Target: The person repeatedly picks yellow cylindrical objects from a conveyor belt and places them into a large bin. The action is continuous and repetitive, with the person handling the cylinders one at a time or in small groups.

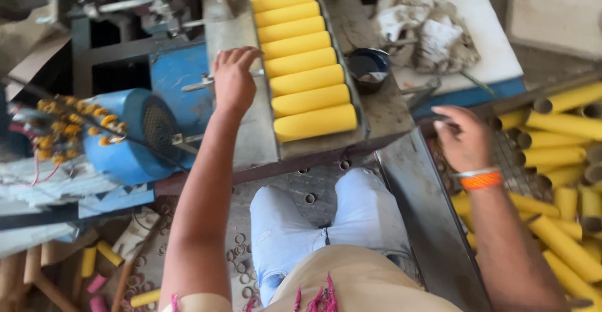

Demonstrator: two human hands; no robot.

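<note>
A round blue metal motor housing with a mesh grille, left of the reach; a small dark round bowl between both reaches; crumpled whitish rags beyond it; small grey rings scattered on the floor below.

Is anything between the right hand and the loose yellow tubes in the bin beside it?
Nothing visible. The right hand hovers, blurred, over the wire-mesh edge of the bin, and the loose yellow tubes lie just beyond its fingers with no object between.
</note>
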